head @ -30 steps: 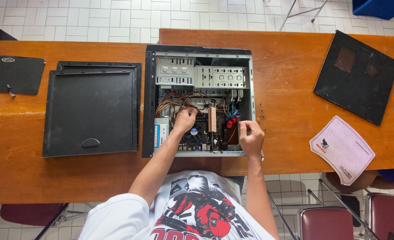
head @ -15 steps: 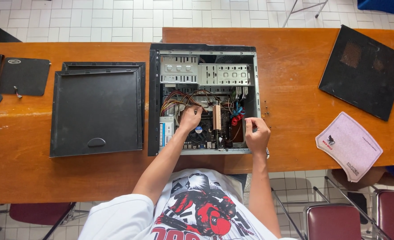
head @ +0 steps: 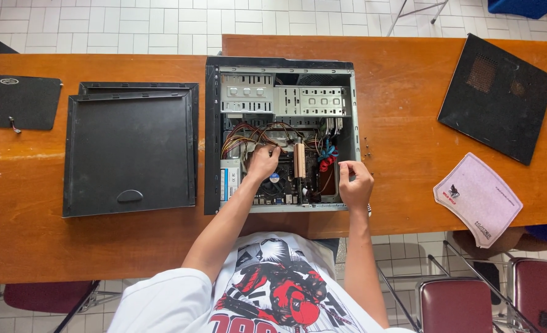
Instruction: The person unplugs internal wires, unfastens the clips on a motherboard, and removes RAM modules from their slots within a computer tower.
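Note:
An open desktop computer case (head: 212, 135) lies on its side on an orange wooden table (head: 403, 129), showing drive bays, bundled coloured cables (head: 249, 134) and a motherboard. My left hand (head: 262, 161) reaches into the case, fingers curled near the cables just above the round cooler fan (head: 274, 179). A tan upright card (head: 298, 160) stands between my hands. My right hand (head: 355, 184) rests at the case's lower right edge, fingers bent beside red and blue cables (head: 326, 157). Whether either hand grips something is hidden.
A black side panel (head: 128, 151) lies left of the case. A black mesh panel (head: 495, 95) and a pale mouse pad (head: 478, 198) lie at the right. Small screws (head: 367, 147) sit beside the case. Dark covers (head: 24, 102) are at far left. Maroon chairs (head: 449, 305) stand below.
Both hands stay inside the case with only slight shifts; the right hand has edged lower toward the case rim. The view itself has drifted a little.

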